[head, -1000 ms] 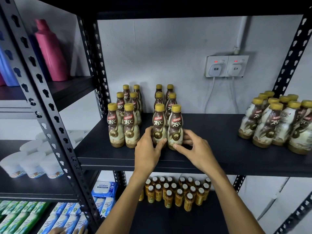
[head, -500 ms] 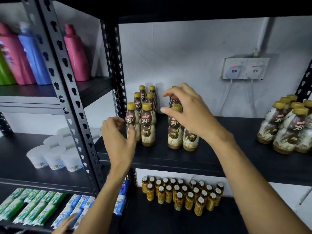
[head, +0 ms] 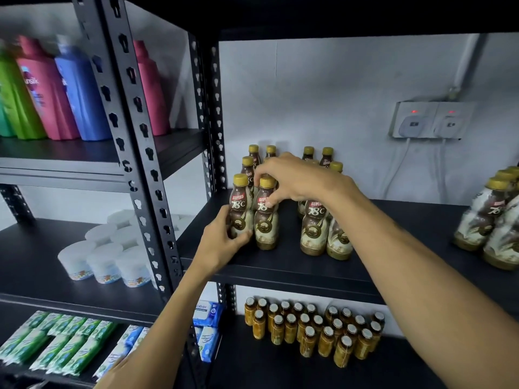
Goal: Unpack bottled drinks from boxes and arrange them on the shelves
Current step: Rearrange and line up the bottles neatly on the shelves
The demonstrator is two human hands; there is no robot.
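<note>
Brown-and-cream coffee bottles with gold caps stand in two short rows on the black middle shelf. My left hand grips the lower body of the front left bottle of the left row. My right hand reaches across from the right and pinches the neck of the front right bottle of that row, fingers curled round it just under its cap. The second row of coffee bottles stands just right of my right wrist, partly hidden by it. No box is in view.
More coffee bottles crowd the shelf's right end. Small amber bottles fill the shelf below. A black upright post divides off the left rack holding shampoo bottles, white tubs and green packets. Wall sockets sit behind.
Both hands have shifted left from the right-hand row onto the left-hand row; the left hand now grips its front left bottle, the right hand its front right one. The view panned left.
</note>
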